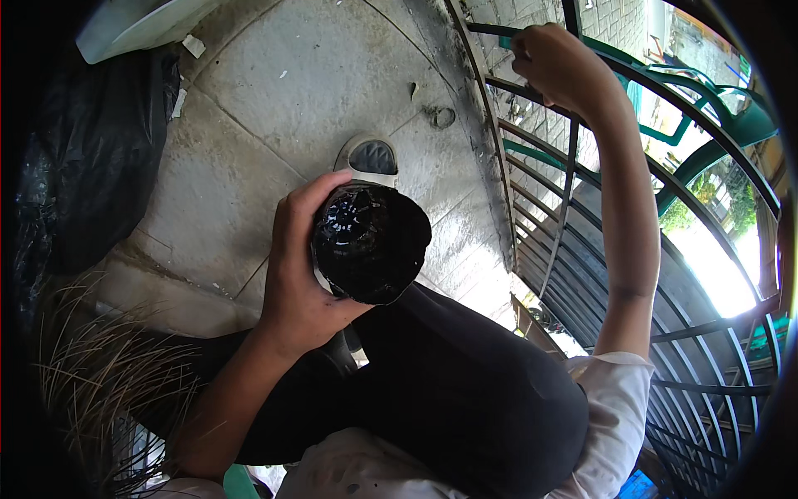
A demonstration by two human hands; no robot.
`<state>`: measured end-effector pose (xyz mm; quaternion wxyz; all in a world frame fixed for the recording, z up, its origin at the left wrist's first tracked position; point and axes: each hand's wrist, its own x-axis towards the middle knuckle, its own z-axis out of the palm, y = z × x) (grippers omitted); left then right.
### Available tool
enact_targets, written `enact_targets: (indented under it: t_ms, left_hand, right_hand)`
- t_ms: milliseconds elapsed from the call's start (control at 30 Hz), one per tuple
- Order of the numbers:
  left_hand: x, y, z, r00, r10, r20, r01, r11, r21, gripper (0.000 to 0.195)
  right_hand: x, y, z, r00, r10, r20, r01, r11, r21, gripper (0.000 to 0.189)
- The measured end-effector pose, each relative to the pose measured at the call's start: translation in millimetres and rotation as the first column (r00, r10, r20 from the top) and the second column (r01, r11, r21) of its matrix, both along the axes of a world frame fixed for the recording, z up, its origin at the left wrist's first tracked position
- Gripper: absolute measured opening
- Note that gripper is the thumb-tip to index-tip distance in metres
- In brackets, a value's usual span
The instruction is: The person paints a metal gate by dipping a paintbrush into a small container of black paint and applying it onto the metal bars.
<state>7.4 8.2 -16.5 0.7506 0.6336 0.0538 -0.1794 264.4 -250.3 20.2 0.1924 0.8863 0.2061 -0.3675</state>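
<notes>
My left hand [296, 268] wraps around a container [374, 249] and holds it above my thigh. Glossy black liquid, which looks like paint, coats its inside, and its rim is uneven and black. On the right, my raised right hand [555, 68] is at the dark metal bars of a fence or gate [567, 206], near its upper rail. Its fingers are curled; whether they hold a tool or grip the bar is hidden by the hand itself.
A black plastic bag [118, 150] and a pale plastic container [146, 28] are at the left. Stiff broom-like bristles [118, 368] stick up at lower left. My shoe [372, 156] rests on the stained tile floor [249, 137]. Beyond the bars stands a green plastic chair [748, 121].
</notes>
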Motion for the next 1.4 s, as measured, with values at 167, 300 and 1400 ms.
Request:
enact_targets:
  t_ms: [167, 300, 1400]
  left_hand:
    - [-1.4, -3.1, -1.1, 1.0, 0.015, -0.027, -0.016, 0.999, -0.038, 0.097]
    - [-2.7, -1.1, -0.7, 0.998, -0.01, -0.054, 0.01, 1.0, -0.001, 0.098]
    - [-0.5, 3.9, -5.3, 0.996, -0.054, -0.069, 0.052, 0.998, -0.026, 0.104]
  right_hand:
    - [-0.6, -28.6, -28.9, 0.982, 0.184, -0.045, -0.188, 0.974, -0.127, 0.022]
    - [2.1, -0.1, -9.6, 0.955, -0.293, -0.036, 0.295, 0.953, 0.067, 0.022]
    - [8.6, -12.8, -62.1, 0.974, -0.193, -0.12, 0.187, 0.981, -0.055, 0.019]
